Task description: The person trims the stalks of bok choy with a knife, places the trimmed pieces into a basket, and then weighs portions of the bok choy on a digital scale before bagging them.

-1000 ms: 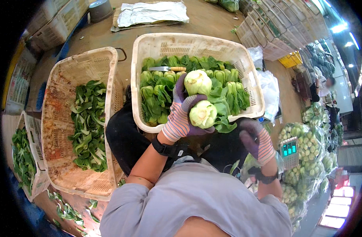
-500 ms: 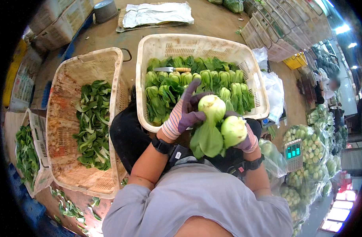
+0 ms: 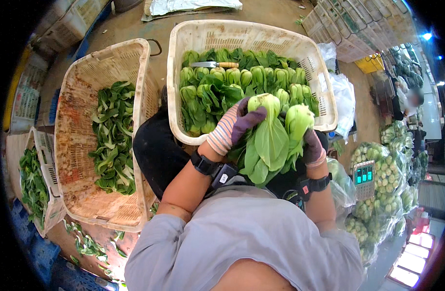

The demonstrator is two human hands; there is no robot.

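My left hand (image 3: 242, 123), in a purple and striped glove, grips one bok choy (image 3: 266, 140), pale base up and leaves hanging. In my gloved right hand (image 3: 311, 144) is a second bok choy (image 3: 296, 126), also base up, beside the first. Both are held over my lap at the near edge of a cream plastic crate (image 3: 251, 31) packed with rows of bok choy. A knife with a wooden handle (image 3: 227, 65) lies on those rows toward the back left of the crate.
A larger dirty crate (image 3: 74, 131) of loose leaves stands left, a smaller leaf crate (image 3: 55, 179) beyond it. Stacked crates (image 3: 353, 29), a white plastic bag (image 3: 341, 102), bagged vegetables (image 3: 382, 184) and a scale display (image 3: 364, 177) are right. A co-worker (image 3: 409, 102) is farther back.
The two bok choy, earlier bunched at my left hand, are now split between both hands and turned with leaves hanging down. My right hand came in from the side and closed on one.
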